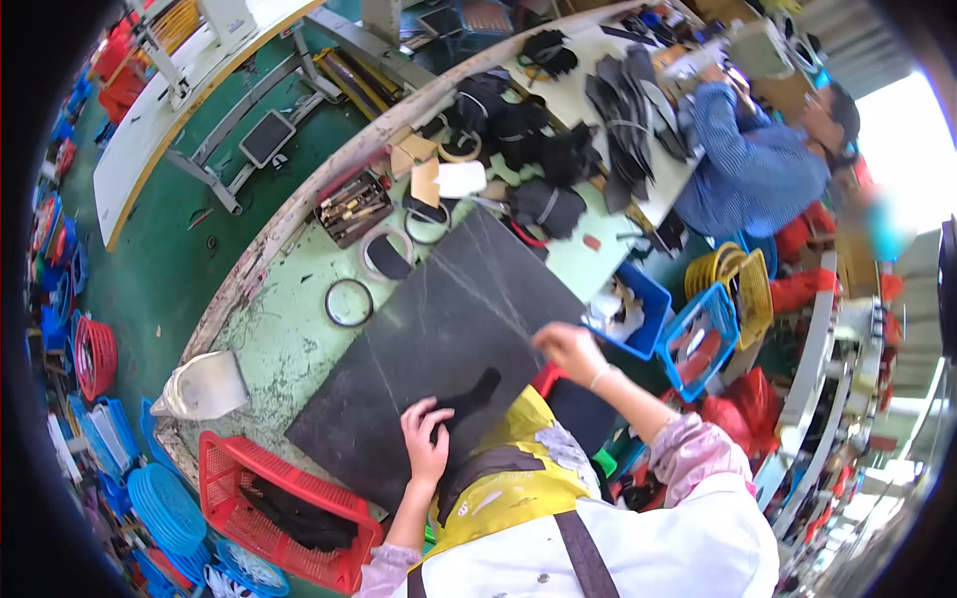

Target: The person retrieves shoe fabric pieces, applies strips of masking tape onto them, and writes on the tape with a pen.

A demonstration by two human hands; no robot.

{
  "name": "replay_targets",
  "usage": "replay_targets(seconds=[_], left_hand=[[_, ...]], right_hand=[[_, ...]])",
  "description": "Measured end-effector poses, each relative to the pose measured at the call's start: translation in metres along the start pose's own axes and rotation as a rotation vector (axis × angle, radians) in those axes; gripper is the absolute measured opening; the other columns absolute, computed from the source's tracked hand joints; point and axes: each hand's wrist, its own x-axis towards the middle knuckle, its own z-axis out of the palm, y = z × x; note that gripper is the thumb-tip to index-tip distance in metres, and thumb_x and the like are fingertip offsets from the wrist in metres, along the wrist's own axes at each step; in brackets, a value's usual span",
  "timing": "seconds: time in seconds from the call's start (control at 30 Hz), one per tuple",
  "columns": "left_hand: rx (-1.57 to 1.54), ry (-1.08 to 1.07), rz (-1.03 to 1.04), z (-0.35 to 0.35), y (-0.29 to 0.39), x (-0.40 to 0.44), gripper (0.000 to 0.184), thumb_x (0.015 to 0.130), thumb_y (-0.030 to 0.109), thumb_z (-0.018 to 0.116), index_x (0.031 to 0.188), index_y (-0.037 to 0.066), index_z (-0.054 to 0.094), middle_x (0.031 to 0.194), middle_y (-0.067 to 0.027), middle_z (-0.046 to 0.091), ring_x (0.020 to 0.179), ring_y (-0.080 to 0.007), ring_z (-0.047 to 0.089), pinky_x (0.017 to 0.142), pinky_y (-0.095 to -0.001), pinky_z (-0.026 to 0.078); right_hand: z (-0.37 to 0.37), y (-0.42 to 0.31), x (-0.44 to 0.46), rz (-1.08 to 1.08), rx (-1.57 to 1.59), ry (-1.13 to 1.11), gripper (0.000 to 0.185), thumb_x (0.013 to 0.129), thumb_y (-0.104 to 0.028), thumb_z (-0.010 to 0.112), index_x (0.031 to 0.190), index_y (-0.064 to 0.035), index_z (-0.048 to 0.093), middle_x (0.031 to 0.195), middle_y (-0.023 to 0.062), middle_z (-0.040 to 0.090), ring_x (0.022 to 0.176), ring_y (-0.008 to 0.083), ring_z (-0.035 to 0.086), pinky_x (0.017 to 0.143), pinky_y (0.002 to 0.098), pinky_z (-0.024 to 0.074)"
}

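A dark flat board (399, 344) lies on the green worktable. On its near part rests a small black strip-like piece (477, 393). My left hand (426, 436) is on the near end of this piece, with its fingers spread and bent over it. My right hand (568, 349) is raised at the board's right edge, its fingers curled together; whatever they hold, if anything, is too small to make out.
Tape rolls (349, 302), a tool box (354, 207) and black bundles (548, 207) lie beyond the board. A red basket (289, 508) with black pieces stands at the near left. Blue bins (638, 309) stand at right. Another person (753, 164) sits at the upper right.
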Motion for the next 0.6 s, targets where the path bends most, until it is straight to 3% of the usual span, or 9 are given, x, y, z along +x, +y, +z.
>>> replay_targets(seconds=[0.13, 0.17, 0.23, 0.27, 0.3, 0.4, 0.43, 0.5, 0.6], left_hand=[[0.189, -0.171, 0.263, -0.005, 0.03, -0.022, 0.042, 0.074, -0.002, 0.062, 0.114, 0.01, 0.07, 0.144, -0.012, 0.051, 0.134, -0.0331, 0.045, 0.112, -0.044, 0.036], [0.247, -0.22, 0.363, 0.0, 0.037, -0.022, 0.046, 0.074, -0.001, 0.062, 0.118, 0.009, 0.068, 0.148, -0.0135, 0.048, 0.14, -0.0347, 0.042, 0.115, -0.0458, 0.035], [0.296, -0.317, 0.432, 0.023, 0.043, -0.026, 0.049, 0.074, 0.001, 0.063, 0.123, 0.008, 0.065, 0.151, -0.015, 0.045, 0.143, -0.0352, 0.038, 0.117, -0.0474, 0.032], [0.35, -0.377, 0.463, 0.037, 0.041, -0.032, 0.053, 0.074, 0.002, 0.063, 0.127, 0.007, 0.062, 0.153, -0.0165, 0.042, 0.146, -0.0358, 0.034, 0.119, -0.049, 0.029], [0.406, -0.44, 0.495, 0.051, 0.038, -0.038, 0.057, 0.075, 0.004, 0.063, 0.131, 0.006, 0.059, 0.156, -0.018, 0.04, 0.149, -0.0364, 0.03, 0.121, -0.0507, 0.026], [0.67, -0.533, 0.615, 0.084, 0.006, -0.042, 0.075, 0.073, 0.011, 0.065, 0.145, 0.002, 0.045, 0.163, -0.0253, 0.024, 0.153, -0.0406, 0.021, 0.124, -0.0565, 0.016], [0.654, -0.607, 0.674, 0.086, -0.003, -0.044, 0.075, 0.073, 0.011, 0.065, 0.145, 0.002, 0.045, 0.163, -0.0253, 0.024, 0.153, -0.0406, 0.021, 0.124, -0.0565, 0.016], [0.979, -0.507, 0.791, 0.091, -0.016, -0.043, 0.072, 0.071, 0.012, 0.066, 0.142, 0.007, 0.051, 0.163, -0.0272, 0.022, 0.153, -0.0441, 0.017, 0.124, -0.0581, 0.015], [1.028, -0.497, 0.897, 0.094, -0.02, -0.05, 0.061, 0.068, 0.01, 0.069, 0.128, 0.012, 0.061, 0.164, -0.0284, 0.018, 0.153, -0.0464, 0.013, 0.124, -0.059, 0.013]], right_hand=[[0.095, 0.082, -0.25, 0.551, -0.25, -0.627, 0.028, 0.088, -0.026, 0.063, 0.108, -0.0083, 0.07, 0.098, 0.0106, 0.073, 0.084, 0.0336, 0.067, 0.08, 0.0405, 0.0555], [0.116, 0.107, -0.288, 0.58, -0.227, -0.583, 0.028, 0.088, -0.026, 0.063, 0.108, -0.0083, 0.07, 0.098, 0.0106, 0.073, 0.084, 0.0336, 0.067, 0.08, 0.0405, 0.0555], [0.164, 0.154, -0.484, 0.219, -0.156, -0.076, 0.03, 0.087, -0.031, 0.066, 0.106, -0.0094, 0.074, 0.094, 0.0094, 0.075, 0.08, 0.0282, 0.07, 0.075, 0.0372, 0.0561], [0.181, 0.139, -0.503, 0.046, -0.136, 0.178, 0.031, 0.086, -0.033, 0.068, 0.105, -0.0099, 0.075, 0.092, 0.0088, 0.076, 0.078, 0.0255, 0.072, 0.073, 0.0356, 0.0563], [0.189, 0.127, -0.526, 0.089, -0.124, 0.222, 0.031, 0.086, -0.033, 0.068, 0.105, -0.0099, 0.075, 0.092, 0.0088, 0.076, 0.078, 0.0255, 0.072, 0.073, 0.0356, 0.0563], [0.204, 0.061, -0.537, 1.547, 0.181, 0.108, 0.026, 0.085, -0.024, 0.069, 0.103, -0.0066, 0.075, 0.081, 0.0049, 0.074, 0.069, 0.0174, 0.07, 0.066, 0.0315, 0.0563], [0.225, 0.047, -0.549, 1.609, 0.239, 0.157, 0.026, 0.085, -0.024, 0.069, 0.103, -0.0066, 0.075, 0.081, 0.0049, 0.074, 0.069, 0.0174, 0.07, 0.066, 0.0315, 0.0563], [0.256, 0.022, -0.563, 1.542, 0.455, 0.372, 0.023, 0.086, -0.02, 0.069, 0.103, -0.005, 0.074, 0.083, 0.0066, 0.074, 0.069, 0.0158, 0.07, 0.064, 0.0296, 0.0562], [0.303, -0.026, -0.574, 1.603, 0.742, 0.526, 0.021, 0.087, -0.016, 0.067, 0.104, -0.0053, 0.074, 0.085, 0.0069, 0.074, 0.071, 0.016, 0.07, 0.065, 0.028, 0.056]])
